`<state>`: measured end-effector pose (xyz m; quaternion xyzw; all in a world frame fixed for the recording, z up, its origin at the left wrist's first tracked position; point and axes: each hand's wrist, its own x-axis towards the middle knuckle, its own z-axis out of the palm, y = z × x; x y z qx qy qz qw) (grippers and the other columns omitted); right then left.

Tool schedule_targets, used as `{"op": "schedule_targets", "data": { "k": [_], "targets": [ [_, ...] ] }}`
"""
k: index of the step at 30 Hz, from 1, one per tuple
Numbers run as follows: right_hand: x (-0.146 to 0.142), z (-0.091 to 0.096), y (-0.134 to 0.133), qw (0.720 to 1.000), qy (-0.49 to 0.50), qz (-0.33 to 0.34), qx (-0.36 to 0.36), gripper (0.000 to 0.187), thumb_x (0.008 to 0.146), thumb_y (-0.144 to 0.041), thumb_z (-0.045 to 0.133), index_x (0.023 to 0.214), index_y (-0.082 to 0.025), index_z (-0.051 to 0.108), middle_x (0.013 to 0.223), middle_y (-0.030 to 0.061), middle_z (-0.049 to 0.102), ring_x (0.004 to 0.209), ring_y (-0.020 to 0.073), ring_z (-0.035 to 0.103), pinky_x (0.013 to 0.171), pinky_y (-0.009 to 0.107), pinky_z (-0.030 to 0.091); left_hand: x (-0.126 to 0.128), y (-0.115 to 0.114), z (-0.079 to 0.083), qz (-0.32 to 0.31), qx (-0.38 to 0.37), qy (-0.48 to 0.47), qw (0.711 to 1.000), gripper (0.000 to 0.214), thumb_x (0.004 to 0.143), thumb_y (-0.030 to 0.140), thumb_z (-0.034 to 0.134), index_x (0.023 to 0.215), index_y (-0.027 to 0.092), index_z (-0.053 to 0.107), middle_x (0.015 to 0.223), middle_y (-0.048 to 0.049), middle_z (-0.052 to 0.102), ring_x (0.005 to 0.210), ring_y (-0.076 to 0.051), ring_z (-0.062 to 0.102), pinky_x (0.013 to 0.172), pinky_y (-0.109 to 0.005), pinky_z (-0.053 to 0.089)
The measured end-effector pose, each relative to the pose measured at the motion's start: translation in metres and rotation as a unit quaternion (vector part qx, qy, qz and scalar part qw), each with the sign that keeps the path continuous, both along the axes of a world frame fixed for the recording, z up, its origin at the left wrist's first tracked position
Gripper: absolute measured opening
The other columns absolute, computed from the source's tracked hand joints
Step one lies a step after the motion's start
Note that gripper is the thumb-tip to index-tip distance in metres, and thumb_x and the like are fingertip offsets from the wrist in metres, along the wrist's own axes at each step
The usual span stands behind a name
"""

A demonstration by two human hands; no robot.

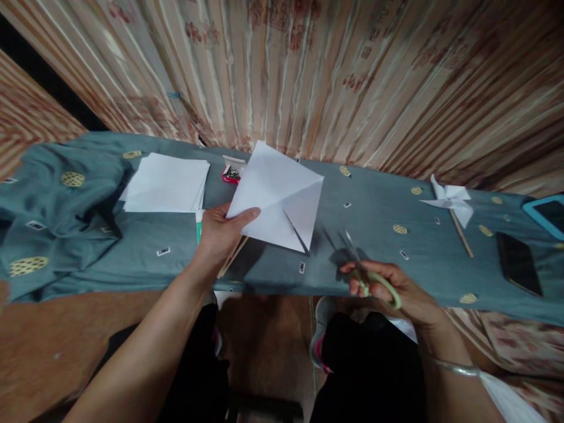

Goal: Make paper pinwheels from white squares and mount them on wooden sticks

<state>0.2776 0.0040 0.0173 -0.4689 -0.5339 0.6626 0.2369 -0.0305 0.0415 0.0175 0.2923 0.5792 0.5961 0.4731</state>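
My left hand pinches a square sheet of white paper by its left corner, thumb on top, holding it above the cloth. Crease lines run across the sheet, and one slit opens inward from its lower right corner. In my right hand is a pair of scissors with pale green handles, fingers through the loops. Their blades look parted and blurred, pointing up and left, apart from the paper. Thin wooden sticks lie partly hidden beneath my left hand and the sheet.
A stack of white paper lies at left, near a small red box of metal pins. On the right are a white paper pinwheel on a stick, a black phone and a blue-edged device. A pleated curtain hangs behind.
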Motion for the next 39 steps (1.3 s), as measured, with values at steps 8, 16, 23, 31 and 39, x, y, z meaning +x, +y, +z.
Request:
{"op": "schedule_targets", "data": {
  "k": [8,16,23,31,39],
  "targets": [
    [-0.013,-0.005,0.024,0.945,0.029,-0.268,0.187,0.049,0.059,-0.046,0.084,0.101,-0.025,0.068,0.09,0.0017,0.073,0.079,0.0152,0.065,0.075,0.028,0.052,0.006,-0.01,-0.016,-0.229,-0.077,0.096,0.966,0.036,0.052,0.036,0.082,0.078,0.012,0.075,0.067,-0.0025,0.071,0.057,-0.016,0.062,0.055,-0.025,0.049],
    [-0.03,0.003,0.017,0.972,-0.05,-0.17,0.154,0.056,0.055,-0.036,0.087,0.104,-0.022,0.065,0.078,-0.0017,0.068,0.064,0.0105,0.058,0.058,0.024,0.049,0.02,-0.014,-0.016,-0.318,-0.087,0.173,0.928,0.02,0.055,0.034,0.079,0.06,0.016,0.072,0.052,0.0003,0.063,0.045,-0.013,0.053,0.042,-0.022,0.036],
    [-0.036,-0.004,0.022,0.958,-0.037,-0.244,0.149,0.046,0.054,-0.036,0.086,0.094,-0.021,0.067,0.068,-0.0046,0.064,0.058,0.0094,0.054,0.056,0.024,0.044,0.028,-0.012,-0.013,-0.223,-0.019,0.038,0.974,0.037,0.058,0.036,0.081,0.088,0.014,0.074,0.079,-0.0049,0.074,0.072,-0.019,0.066,0.065,-0.026,0.05],
    [-0.042,-0.012,0.033,0.888,-0.002,-0.409,0.212,0.04,0.055,-0.038,0.083,0.086,-0.023,0.063,0.07,-0.005,0.06,0.065,0.0119,0.055,0.065,0.028,0.046,0.053,-0.027,-0.023,-0.281,0.004,-0.188,0.941,0.066,0.063,0.046,0.079,0.12,0.017,0.062,0.132,-0.0145,0.06,0.126,-0.03,0.051,0.105,-0.042,0.039],
    [-0.069,-0.012,0.027,0.912,0.026,-0.373,0.167,0.048,0.054,-0.038,0.082,0.094,-0.023,0.061,0.071,-0.0037,0.063,0.065,0.0133,0.056,0.065,0.028,0.046,0.08,-0.034,-0.026,-0.257,0.003,-0.118,0.959,0.06,0.061,0.044,0.081,0.112,0.018,0.064,0.123,-0.0115,0.066,0.123,-0.03,0.055,0.107,-0.041,0.039]
  ]
}}
